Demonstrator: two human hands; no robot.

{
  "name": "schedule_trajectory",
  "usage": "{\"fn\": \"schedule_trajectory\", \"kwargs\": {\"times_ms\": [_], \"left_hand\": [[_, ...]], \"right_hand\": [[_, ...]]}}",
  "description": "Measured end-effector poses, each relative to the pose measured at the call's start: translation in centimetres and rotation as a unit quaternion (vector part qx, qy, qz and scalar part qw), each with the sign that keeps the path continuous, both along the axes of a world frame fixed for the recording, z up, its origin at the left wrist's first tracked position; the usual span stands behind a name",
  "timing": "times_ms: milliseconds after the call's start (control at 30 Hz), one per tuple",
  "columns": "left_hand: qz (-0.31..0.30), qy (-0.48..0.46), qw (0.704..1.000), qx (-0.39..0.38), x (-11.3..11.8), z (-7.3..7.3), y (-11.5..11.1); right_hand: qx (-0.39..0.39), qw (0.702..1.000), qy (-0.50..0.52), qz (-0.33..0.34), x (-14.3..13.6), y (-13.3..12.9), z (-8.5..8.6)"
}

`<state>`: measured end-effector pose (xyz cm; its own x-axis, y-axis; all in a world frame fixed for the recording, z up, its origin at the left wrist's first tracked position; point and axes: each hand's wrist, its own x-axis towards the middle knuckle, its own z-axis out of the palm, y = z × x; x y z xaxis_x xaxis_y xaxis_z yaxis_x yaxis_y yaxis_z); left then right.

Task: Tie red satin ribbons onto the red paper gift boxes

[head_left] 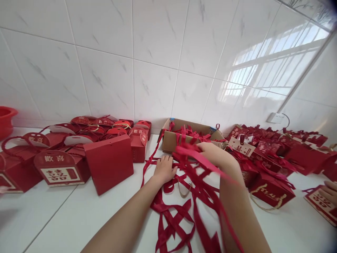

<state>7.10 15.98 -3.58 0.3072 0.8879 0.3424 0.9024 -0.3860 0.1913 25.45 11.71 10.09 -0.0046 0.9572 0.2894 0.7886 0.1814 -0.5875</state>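
Dark red satin ribbons point(175, 221) lie in a loose tangle down the middle of the white tabletop. My left hand point(165, 169) presses down at the tangle's upper left, fingers bent together over a strand. Higher and to the right, my right hand point(209, 150) is closed on a bunch of ribbon at the near side of an open cardboard box point(170, 142). A brighter strand, smeared by motion, crosses in front of my right wrist. More ribbon fills the box and hangs over its rim. A thin beige cord loop point(185, 193) lies among the strands.
Red gift boxes point(61, 165) with cord handles crowd the left side, a plain red one point(109, 163) nearest. More red boxes point(272, 188) stand on the right. Another person's hand point(330, 192) touches a box at the right edge. A tiled wall point(155, 84) rises behind.
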Motion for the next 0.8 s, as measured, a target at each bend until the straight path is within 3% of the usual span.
{"fn": "schedule_trajectory", "kwargs": {"times_ms": [133, 267, 367, 467, 600, 700, 800], "left_hand": [[0.001, 0.024, 0.999, -0.038, -0.1, 0.6, -0.3], [0.013, 0.034, 0.996, -0.082, 0.1, 1.2, -0.7], [0.024, 0.055, 0.991, -0.122, 0.6, 2.8, -1.5], [0.021, 0.096, 0.98, -0.175, 0.9, 6.0, -2.9], [0.008, 0.133, 0.965, -0.226, -0.3, 12.5, -6.7], [0.013, 0.105, 0.971, -0.213, -2.5, 17.0, -10.6], [-0.019, 0.004, 0.987, -0.161, -4.4, 19.7, -14.2]], "right_hand": [[-0.045, 0.998, -0.03, 0.026, -0.3, -1.0, 1.9], [0.042, 0.998, 0.047, -0.006, 0.0, -2.8, 3.6], [0.104, 0.989, 0.1, 0.01, 0.0, -4.5, 4.6], [0.112, 0.979, 0.16, 0.054, -0.3, -5.8, 5.3], [0.064, 0.969, 0.202, 0.127, -1.0, -6.6, 5.5], [0.016, 0.971, 0.18, 0.154, -1.6, -6.9, 5.4], [0.011, 0.972, 0.162, 0.171, -2.5, -7.2, 5.1]]}}
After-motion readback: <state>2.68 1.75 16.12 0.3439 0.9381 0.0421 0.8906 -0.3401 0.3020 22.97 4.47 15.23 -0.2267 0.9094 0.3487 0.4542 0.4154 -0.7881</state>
